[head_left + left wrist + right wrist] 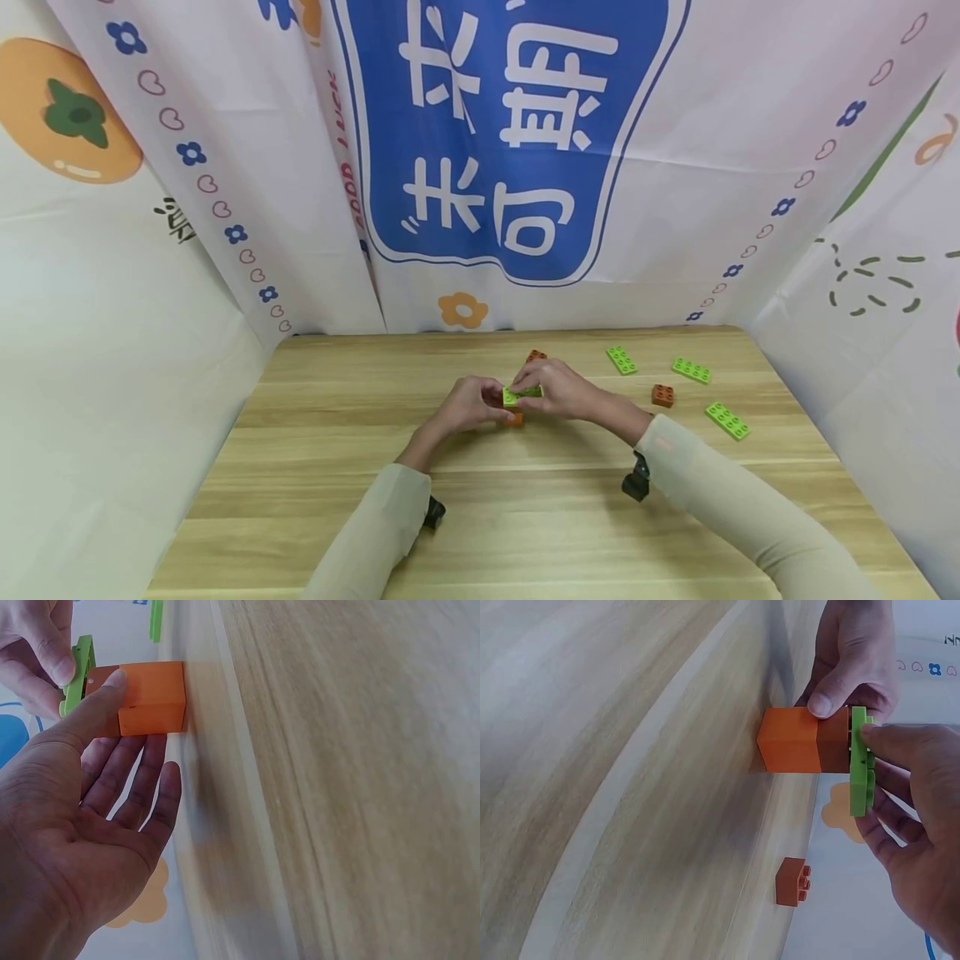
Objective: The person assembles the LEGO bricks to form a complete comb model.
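A bright orange block [791, 740] stands on the table with a brown brick [833, 742] on top of it. My left hand [468, 404] grips this stack, its thumb near the seam between the two. Above the brown brick is a thin light-green studded brick [859, 769], pinched by my right hand [562, 390]. The green brick lies flat, longer than the stack and overhanging it on one side. In the left wrist view a narrow gap seems to show between green and brown; whether they are joined I cannot tell.
Three light-green bricks [727, 421] lie spread out on the right of the wooden table [322, 467]. Among them sits a brown brick [663, 395]. Another brown brick [536, 355] is behind my right hand. Printed cloth [637, 300] hangs along the table's back edge and sides.
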